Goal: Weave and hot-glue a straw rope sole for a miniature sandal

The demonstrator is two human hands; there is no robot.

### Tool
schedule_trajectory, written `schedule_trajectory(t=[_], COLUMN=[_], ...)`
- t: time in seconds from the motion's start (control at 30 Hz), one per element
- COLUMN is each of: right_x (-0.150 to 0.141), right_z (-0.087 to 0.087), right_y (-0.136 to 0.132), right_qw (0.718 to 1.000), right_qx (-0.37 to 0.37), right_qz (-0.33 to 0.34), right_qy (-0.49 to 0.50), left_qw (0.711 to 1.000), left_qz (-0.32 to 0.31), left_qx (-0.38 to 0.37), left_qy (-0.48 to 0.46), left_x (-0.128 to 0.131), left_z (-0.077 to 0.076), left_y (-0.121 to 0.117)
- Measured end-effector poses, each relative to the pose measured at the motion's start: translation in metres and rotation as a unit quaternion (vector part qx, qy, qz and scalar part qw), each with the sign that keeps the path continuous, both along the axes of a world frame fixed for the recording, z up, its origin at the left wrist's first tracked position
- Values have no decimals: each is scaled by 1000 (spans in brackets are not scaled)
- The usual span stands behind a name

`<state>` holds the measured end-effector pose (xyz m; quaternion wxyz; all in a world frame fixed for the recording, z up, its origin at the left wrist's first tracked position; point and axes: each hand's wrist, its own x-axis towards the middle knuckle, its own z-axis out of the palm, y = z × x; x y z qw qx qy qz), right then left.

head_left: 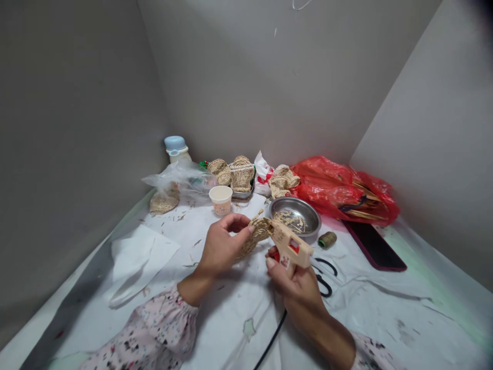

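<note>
My left hand (225,241) is closed on a braided straw piece (256,235), coiled and tan, held up over the table. My right hand (295,282) grips a beige glue gun (290,244) by its handle, fingers around the red trigger. The gun's nozzle points left and meets the edge of the braided piece; whether it touches, I cannot tell. A clear glue stick sticks out of the gun's back, and a black cord (274,336) runs down below it. Black-handled scissors (325,277) lie just right of my right hand, partly hidden.
Behind my hands stand a steel bowl (314,221) with straw scraps and a paper cup (221,200). A thread spool (327,240), a phone (373,246) and a red plastic bag (331,187) lie rightward. Woven straw pieces (242,177) and a bottle (177,149) are at the back.
</note>
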<state>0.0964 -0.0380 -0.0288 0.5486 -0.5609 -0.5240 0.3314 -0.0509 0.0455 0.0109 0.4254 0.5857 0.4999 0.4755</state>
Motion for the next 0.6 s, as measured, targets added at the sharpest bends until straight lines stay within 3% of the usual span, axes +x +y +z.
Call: schedule_trajectory(t=[0.37, 0.6], right_x=[3, 2], right_z=[0, 0], right_y=[-1, -1], right_qw=[997, 997], right_qx=[-32, -40], right_qz=[57, 55], right_qy=[-38, -40], left_qw=[998, 996], left_qz=[23, 27], left_qx=[28, 46], left_qy=[45, 68], left_x=[3, 1], left_z=[3, 1], left_y=[-4, -4])
